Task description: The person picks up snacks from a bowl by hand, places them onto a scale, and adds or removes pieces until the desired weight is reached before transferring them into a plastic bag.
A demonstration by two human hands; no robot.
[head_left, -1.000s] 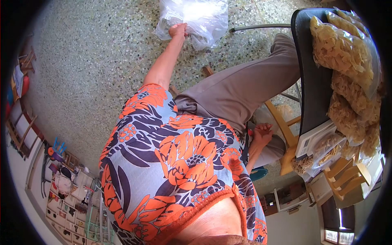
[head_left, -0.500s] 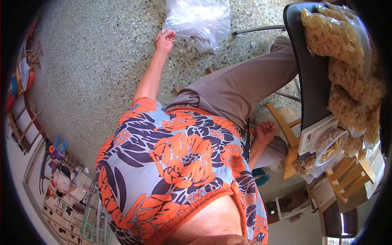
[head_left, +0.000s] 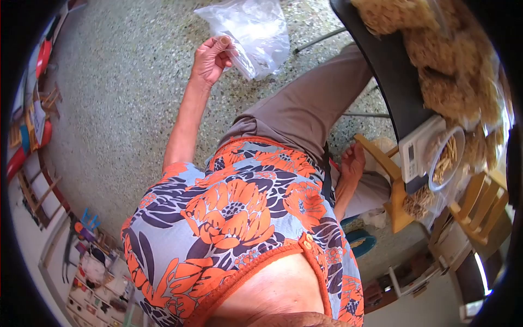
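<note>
Left hand (head_left: 211,59): fingers pinched on the bag (head_left: 256,27), raised over the floor (head_left: 109,82), left of the tabletop (head_left: 392,71). Right hand (head_left: 351,162), below the tabletop: open, empty. I judge a lift in hand; opening calls for both hands.

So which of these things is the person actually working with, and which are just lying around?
Probably in use:
- left hand, pinching the clear plastic bag
- scale
- bowl of pasta
- bagged pasta

Lying about:
- wooden chair
- red object at the floor's edge
- right hand, resting open and idle
</note>
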